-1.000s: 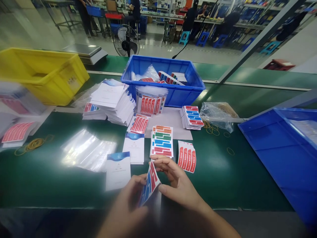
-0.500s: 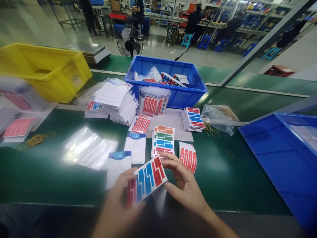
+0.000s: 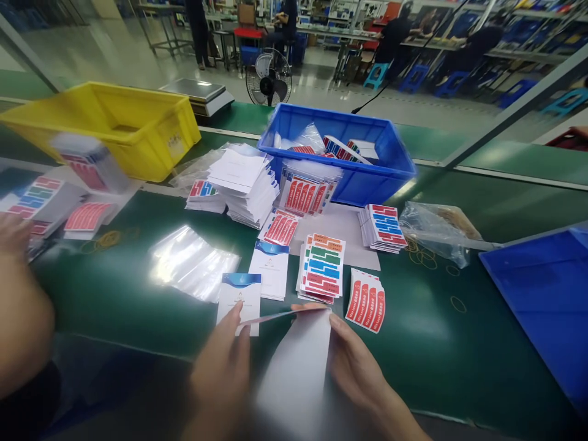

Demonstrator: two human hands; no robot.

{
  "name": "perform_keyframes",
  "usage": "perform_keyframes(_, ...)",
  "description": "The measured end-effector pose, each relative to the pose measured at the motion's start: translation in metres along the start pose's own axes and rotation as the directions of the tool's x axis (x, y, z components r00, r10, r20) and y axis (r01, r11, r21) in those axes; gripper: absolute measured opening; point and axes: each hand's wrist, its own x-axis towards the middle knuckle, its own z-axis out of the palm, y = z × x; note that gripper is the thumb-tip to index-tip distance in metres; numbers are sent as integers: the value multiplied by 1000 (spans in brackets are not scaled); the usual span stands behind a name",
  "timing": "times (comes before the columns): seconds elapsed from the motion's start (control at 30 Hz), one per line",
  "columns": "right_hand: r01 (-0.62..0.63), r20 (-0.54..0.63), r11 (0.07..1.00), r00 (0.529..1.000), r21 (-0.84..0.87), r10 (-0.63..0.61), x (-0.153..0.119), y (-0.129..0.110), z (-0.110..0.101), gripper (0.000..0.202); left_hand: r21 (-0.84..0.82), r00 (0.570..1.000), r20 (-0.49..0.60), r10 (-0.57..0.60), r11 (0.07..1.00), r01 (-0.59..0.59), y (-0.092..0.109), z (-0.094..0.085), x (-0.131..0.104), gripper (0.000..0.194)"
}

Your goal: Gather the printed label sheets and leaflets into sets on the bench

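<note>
Sticker sheets (image 3: 298, 373) are between my hands, tipped so that mostly blank white backs show, with the lower part blurred. My left hand (image 3: 223, 349) pinches the thin left edge of a sheet. My right hand (image 3: 358, 367) grips the right side, fingers behind and thumb near the top corner. Just beyond lie a white booklet (image 3: 239, 300) with a blue top band, a second booklet (image 3: 269, 269), a pile of multicoloured sticker sheets (image 3: 324, 263) and red curved "Max Level" stickers (image 3: 366, 300). How many sheets I hold is hidden.
A blue bin (image 3: 340, 177) stands behind tall paper stacks (image 3: 243, 184). Clear plastic bags (image 3: 193, 263) lie to the left. A yellow bin (image 3: 151, 135) is further back. At far left reaches a co-worker's arm (image 3: 21, 306). Another blue bin (image 3: 542, 294) flanks the right.
The held sticker sheets have turned from showing their printed blue and red face to showing white backs. The view has swung left, bringing a co-worker's arm into sight.
</note>
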Motion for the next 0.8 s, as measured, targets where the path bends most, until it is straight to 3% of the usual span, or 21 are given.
perform_keyframes(0.1,-82,-72,976,993,200,98,2,7,4,29,14,975,10,221,975,-221,0,6,4,70)
perform_keyframes(0.2,-111,-86,950,986,292,142,3,9,4,30,-29,947,65,314,950,-312,1,9,5,76)
perform_keyframes(0.37,-127,-51,919,986,374,157,4,8,3,32,-78,928,144,344,939,-336,2,10,1,89)
perform_keyframes(0.5,-131,-21,904,988,406,153,5,11,2,32,-52,927,141,348,937,-344,1,11,-3,97)
perform_keyframes(0.7,-102,-15,907,993,408,119,4,13,4,34,-11,916,197,349,935,-354,1,14,-3,59)
perform_keyframes(0.8,-113,-15,917,992,382,128,1,12,7,35,-28,949,149,277,961,-276,-4,16,0,72)
